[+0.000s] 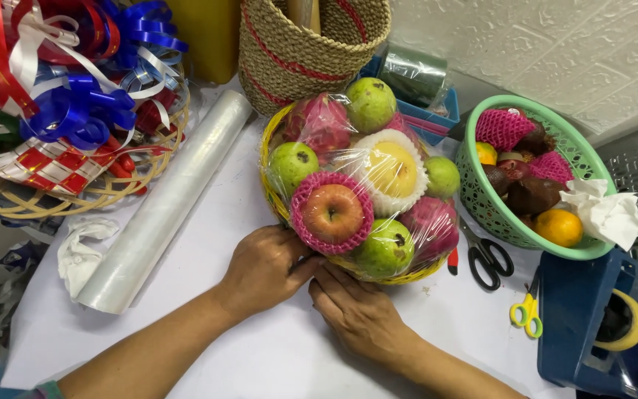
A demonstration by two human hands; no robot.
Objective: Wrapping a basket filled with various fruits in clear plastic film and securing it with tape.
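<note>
Both hands press the near rim of the wrapped fruit basket (352,196) mid-desk — left hand (263,267) and right hand (359,314), fingers curled against its film, gripping nothing else.

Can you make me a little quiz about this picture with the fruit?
1. True or false: the fruit basket is covered in clear wrap.
2. What sits by the apple? A) guavas B) bananas C) grapes
3. Fill in: the black scissors lie between the fruit basket and the ____ basket.

Key:
1. True. Shiny wrap stretches over the fruit, and the left hand and right hand press at its near edge.
2. A. Green guavas surround it.
3. Green. The green basket stands on the right, holding more fruit.
</note>
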